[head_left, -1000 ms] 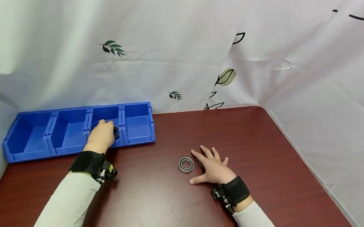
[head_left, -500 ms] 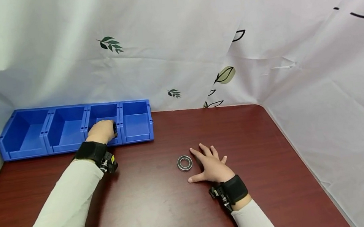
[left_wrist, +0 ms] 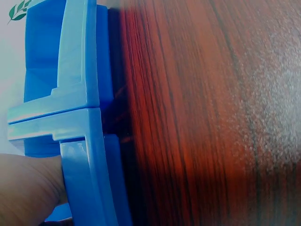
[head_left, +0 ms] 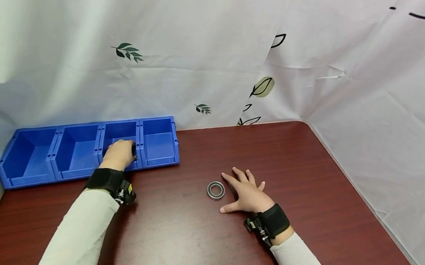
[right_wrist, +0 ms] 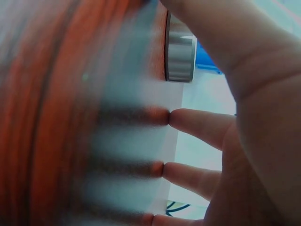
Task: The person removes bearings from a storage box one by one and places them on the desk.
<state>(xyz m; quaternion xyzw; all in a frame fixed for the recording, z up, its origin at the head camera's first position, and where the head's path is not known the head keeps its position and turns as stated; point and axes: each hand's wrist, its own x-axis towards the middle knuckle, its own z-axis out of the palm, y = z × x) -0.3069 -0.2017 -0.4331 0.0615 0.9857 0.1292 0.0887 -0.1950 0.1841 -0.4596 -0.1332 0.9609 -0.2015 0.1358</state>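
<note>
In the head view my left hand (head_left: 118, 155) reaches into the third blue bin from the left. It holds a dark ring, seemingly a bearing (head_left: 134, 150), whose edge shows beside the fingers; the fingertips are hidden. The left wrist view shows part of that hand (left_wrist: 29, 190) behind the bin's front lip (left_wrist: 87, 181). My right hand (head_left: 248, 194) is spread on the table, fingertips touching the wood in the right wrist view. Just left of it another bearing (head_left: 208, 191) lies flat, apart from the fingers; its steel side (right_wrist: 180, 59) shows in the right wrist view.
Several blue bins (head_left: 33, 179) stand joined in a row at the back left of the dark red wooden table (head_left: 171, 245). A white curtain (head_left: 199, 31) with leaf prints hangs behind and along the right side.
My left hand has lowered slightly into the bin, and its bearing now shows only as a dark edge. The right hand and the bearing on the table have stayed put.
</note>
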